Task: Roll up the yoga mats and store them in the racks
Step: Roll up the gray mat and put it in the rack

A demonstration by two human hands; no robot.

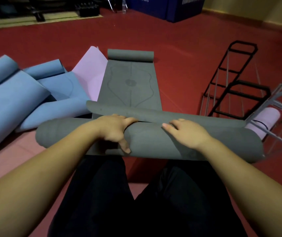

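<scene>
Left hand point(113, 130) curled over the rolled grey mat point(150, 142), thumb down on its near side, right hand point(186, 134) flat on the roll, fingers nearly straight

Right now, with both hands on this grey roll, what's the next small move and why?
Probably push the grey roll forward another turn. The left hand curls over its top and the right hand lies flat on it, yet a long flat stretch of the grey mat still lies ahead, its far end curled, so the rolling looks unfinished before it goes to the black rack.
</scene>
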